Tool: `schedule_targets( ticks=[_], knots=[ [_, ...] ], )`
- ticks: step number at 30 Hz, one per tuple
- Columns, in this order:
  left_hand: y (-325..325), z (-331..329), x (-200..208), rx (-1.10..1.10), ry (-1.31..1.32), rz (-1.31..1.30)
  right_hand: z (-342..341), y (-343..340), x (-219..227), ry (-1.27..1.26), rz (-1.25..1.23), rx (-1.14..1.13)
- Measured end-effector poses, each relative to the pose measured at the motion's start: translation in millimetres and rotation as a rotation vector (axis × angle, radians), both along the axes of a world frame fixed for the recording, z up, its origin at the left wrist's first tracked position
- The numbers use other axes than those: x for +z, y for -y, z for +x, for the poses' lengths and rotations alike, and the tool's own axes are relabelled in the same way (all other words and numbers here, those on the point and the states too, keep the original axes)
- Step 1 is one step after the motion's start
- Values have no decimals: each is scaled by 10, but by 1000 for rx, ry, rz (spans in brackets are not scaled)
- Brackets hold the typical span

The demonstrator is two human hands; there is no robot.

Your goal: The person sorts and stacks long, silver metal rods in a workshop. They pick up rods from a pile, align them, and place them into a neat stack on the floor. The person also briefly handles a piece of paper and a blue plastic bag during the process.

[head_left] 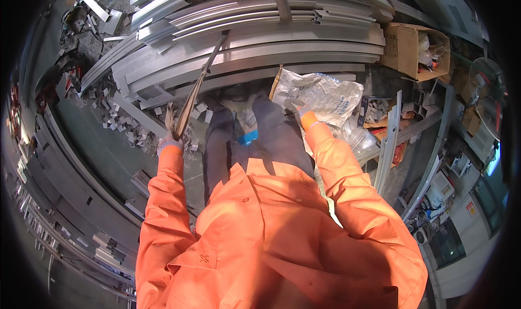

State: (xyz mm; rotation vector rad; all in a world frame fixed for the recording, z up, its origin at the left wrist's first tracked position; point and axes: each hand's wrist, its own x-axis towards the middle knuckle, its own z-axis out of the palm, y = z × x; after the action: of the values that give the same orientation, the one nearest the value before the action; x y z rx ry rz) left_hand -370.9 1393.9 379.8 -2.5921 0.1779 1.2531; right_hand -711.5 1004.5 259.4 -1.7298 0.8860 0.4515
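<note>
My left hand (170, 144), in a grey glove, is closed on the lower end of a long brown strap (191, 103). The strap slants up and away to a stack of silver metal profiles (244, 47), and its frayed end sticks up at my fist. Over on the right, my gloved right hand (302, 110) is beside my thigh, at the near edge of a crumpled white woven sack (321, 94). Its fingers seem stretched out, with nothing visible in them; whether they touch the sack is unclear.
Small metal offcuts (129, 125) litter the floor at left. An open cardboard box (404, 51) stands at the far right end of the profiles. Upright metal bars (388, 146) lean to my right. A blue object (248, 138) shows between my legs.
</note>
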Motion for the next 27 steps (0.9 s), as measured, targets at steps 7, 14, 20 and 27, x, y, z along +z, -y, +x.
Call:
schedule_targets(
  ticks=[7,14,20,27],
  knots=[
    [518,-823,-52,56,-39,53,50,1299,-332,-182,155,-302],
    [1331,-1272,168,3,-180,-200,1889,2102,-438,-80,-240,-308],
    [1277,-1696,-150,153,-344,-321,3586,2307,-587,-20,-357,-312],
    [933,-1959,-426,203,-485,-191,4254,2756,-1532,-46,-524,-222]
  ],
)
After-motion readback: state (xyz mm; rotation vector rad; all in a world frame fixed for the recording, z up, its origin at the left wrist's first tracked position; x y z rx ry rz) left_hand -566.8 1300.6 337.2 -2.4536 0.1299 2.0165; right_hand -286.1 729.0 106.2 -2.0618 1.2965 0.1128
